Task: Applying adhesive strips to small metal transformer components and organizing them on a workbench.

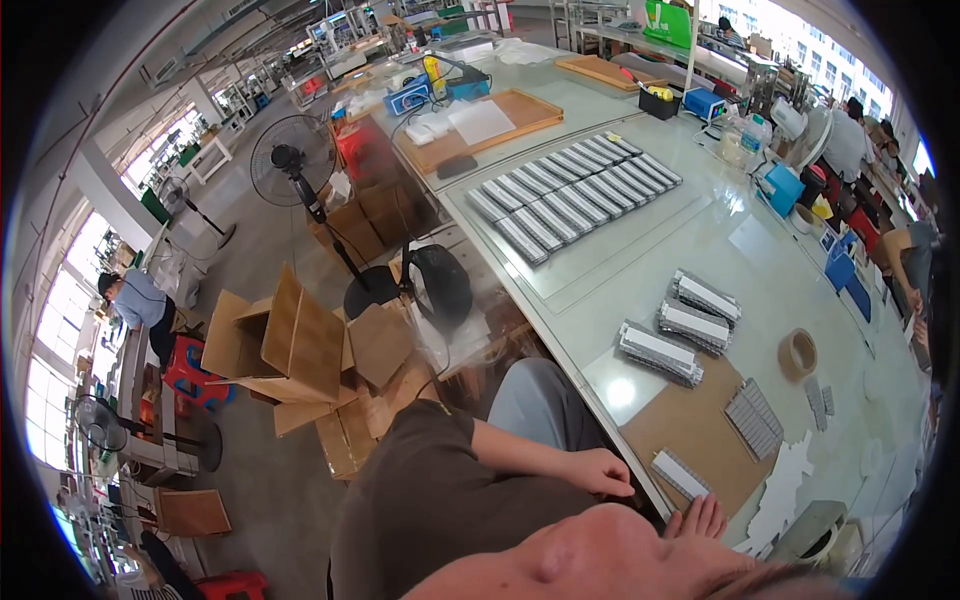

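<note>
My left hand (602,473) rests at the near edge of the table with its fingers loosely curled, and nothing shows in it. My right hand (700,517) has its fingers stretched out at the end of a small white-and-grey strip block (681,474); whether they press on it I cannot tell. This block lies on a brown cardboard sheet (660,420). On the sheet's far side lies a flat group of grey strips (754,419). Beyond are three bundles of grey strips with white tops, the nearest bundle (660,352) overlapping the sheet.
Rows of grey-and-white blocks (575,190) cover the table's far part. A tape roll (798,354) and torn white paper (780,495) lie to the right. Behind them stands a wooden tray (530,108). Open cartons (285,345) and a standing fan (290,160) are on the floor at left.
</note>
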`<state>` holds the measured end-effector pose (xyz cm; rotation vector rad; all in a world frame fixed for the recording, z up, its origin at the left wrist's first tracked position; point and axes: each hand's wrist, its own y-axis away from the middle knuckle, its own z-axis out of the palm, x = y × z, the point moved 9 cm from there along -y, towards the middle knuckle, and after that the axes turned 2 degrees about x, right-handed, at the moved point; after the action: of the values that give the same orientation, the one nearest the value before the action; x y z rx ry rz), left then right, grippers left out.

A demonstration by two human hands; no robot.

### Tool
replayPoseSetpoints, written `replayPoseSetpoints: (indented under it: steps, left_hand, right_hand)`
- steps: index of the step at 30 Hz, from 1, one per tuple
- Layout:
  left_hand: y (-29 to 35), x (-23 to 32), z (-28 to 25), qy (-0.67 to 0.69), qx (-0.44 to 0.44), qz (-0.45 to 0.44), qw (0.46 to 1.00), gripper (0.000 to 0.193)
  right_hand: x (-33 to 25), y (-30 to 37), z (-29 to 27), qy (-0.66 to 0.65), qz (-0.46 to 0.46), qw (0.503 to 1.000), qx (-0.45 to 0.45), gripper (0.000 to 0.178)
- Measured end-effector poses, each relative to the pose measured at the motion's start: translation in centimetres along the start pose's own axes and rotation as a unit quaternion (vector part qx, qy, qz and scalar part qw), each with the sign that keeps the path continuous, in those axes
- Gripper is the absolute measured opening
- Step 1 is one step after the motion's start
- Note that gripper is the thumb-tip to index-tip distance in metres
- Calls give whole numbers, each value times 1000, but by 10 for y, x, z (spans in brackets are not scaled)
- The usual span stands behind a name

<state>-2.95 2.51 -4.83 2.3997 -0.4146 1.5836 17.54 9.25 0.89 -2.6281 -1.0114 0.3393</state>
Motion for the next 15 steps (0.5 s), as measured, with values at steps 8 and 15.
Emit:
replayPoseSetpoints:
  steps: [8,15]
  left_hand:
    - [38,-39,10,454,116,-288,835,40]
    - [34,0,-85,147,136,-266,943,29]
  right_hand:
    - [-61,-17,-3,-117,-152,981,-10,51]
    - [0,-28,-20,-57,-26,997,46,43]
